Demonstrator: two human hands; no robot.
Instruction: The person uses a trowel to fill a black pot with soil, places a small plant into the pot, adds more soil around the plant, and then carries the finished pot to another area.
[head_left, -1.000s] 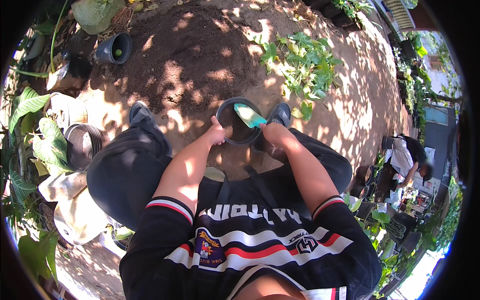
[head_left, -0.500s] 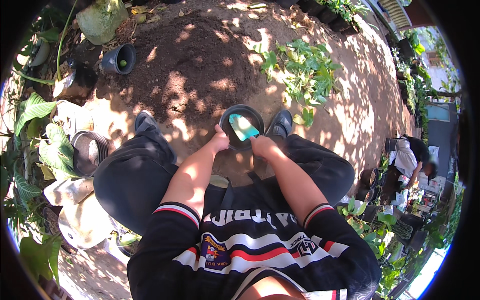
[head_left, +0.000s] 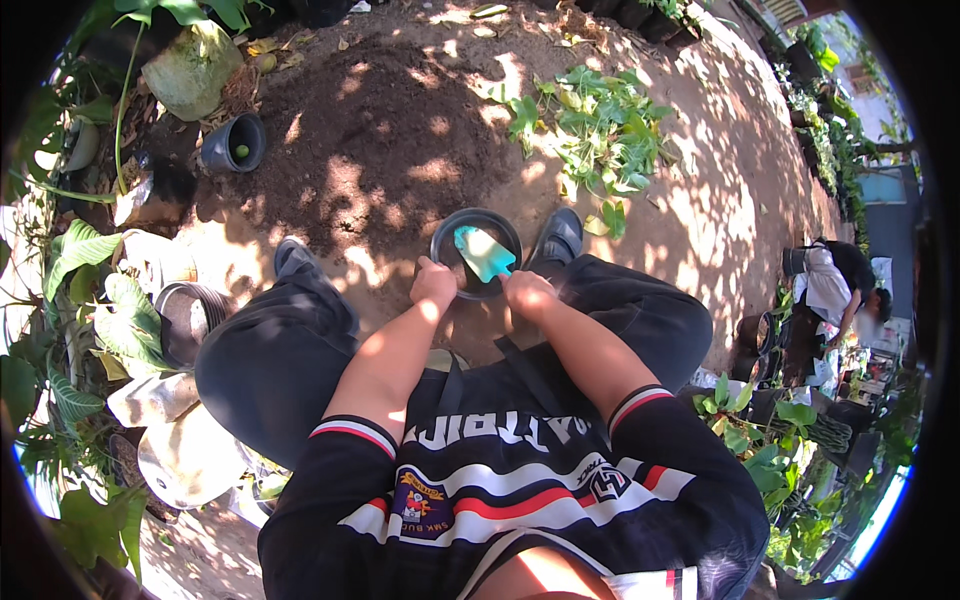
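A round black plastic pot (head_left: 476, 252) was seen standing on the bare soil between the seated person's two shoes, directly ahead of both hands. At its near-left rim the left hand (head_left: 433, 284) was clenched, steadying the pot. A small turquoise plastic trowel (head_left: 484, 253) lay inside the pot, its blade toward the far left and its handle slanting back toward the near right, where it was grasped by the right hand (head_left: 527, 292) at the pot's near-right rim. The trowel's long axis thus ran on a diagonal from the right hand's grip into the pot's middle; the right hand was the nearer to it.

The ground (head_left: 380, 140) was dark loose earth dappled with sun. To the left a second black pot (head_left: 232, 145) lay on its side, well apart; a low leafy green plant (head_left: 600, 130) grew to the far right, and another person (head_left: 840, 290) was bent over at the right edge.
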